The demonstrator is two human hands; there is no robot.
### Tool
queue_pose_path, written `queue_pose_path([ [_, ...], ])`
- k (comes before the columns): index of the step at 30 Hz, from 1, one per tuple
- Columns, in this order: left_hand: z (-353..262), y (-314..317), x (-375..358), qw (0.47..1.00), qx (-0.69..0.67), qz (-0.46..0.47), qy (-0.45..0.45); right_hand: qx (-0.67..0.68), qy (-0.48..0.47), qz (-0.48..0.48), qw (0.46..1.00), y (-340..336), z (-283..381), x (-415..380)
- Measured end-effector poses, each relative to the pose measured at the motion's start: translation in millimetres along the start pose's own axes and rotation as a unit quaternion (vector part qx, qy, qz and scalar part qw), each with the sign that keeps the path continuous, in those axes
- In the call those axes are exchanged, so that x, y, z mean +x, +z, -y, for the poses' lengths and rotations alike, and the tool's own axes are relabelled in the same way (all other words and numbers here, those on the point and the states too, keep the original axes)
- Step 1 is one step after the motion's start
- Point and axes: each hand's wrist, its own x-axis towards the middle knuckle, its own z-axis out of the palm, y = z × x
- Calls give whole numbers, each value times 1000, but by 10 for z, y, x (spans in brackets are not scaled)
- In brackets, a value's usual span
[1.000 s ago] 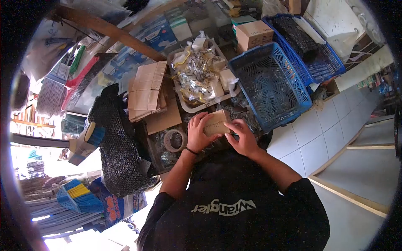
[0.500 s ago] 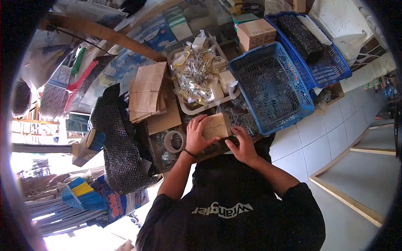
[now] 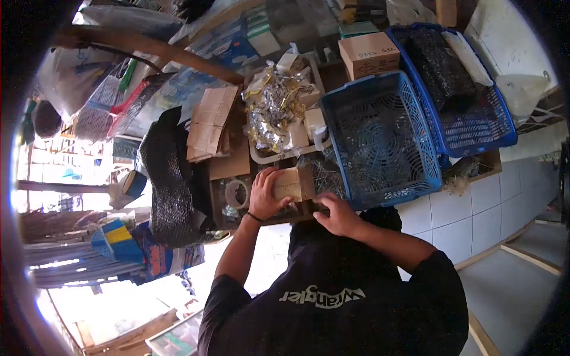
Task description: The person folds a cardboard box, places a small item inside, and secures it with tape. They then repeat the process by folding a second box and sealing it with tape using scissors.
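A small brown cardboard box (image 3: 288, 184) stands at the front of the counter, with my left hand (image 3: 268, 194) wrapped round its left side. At the box's right end, my right hand (image 3: 337, 214) has its fingers curled close to the lower corner; what they hold, if anything, is too small to make out. Left of the box lies a roll of tape (image 3: 237, 194). Behind it is a white tray (image 3: 279, 155) full of small clear and yellow plastic packets (image 3: 273, 110) and small boxes.
Folded cardboard (image 3: 209, 127) and black bubble wrap (image 3: 172, 184) lie on the left. A blue basket (image 3: 386, 142) sits right of the tray, with a second blue basket (image 3: 481, 127) beyond it. A closed carton (image 3: 369, 53) stands behind the first basket.
The view has shifted. The box is turned, with its end now facing right, and my left hand has moved with it. My right hand's fingers are more curled beside the box.
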Motion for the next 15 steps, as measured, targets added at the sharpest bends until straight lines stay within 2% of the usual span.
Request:
queue_pose_path([
  [4,22,32,-63,1000,0,-22,-6,1,-30,-60,998,20,228,13],
  [6,40,6,-50,1000,1,-2,1,-9,-30,-72,997,-1,439,56],
  [9,1,-71,-51,1000,-6,30,-1,-119,-23,-63,991,66,538,110],
  [15,107,-144,-87,996,-58,60,12,-228,0,-99,968,218,680,196],
])
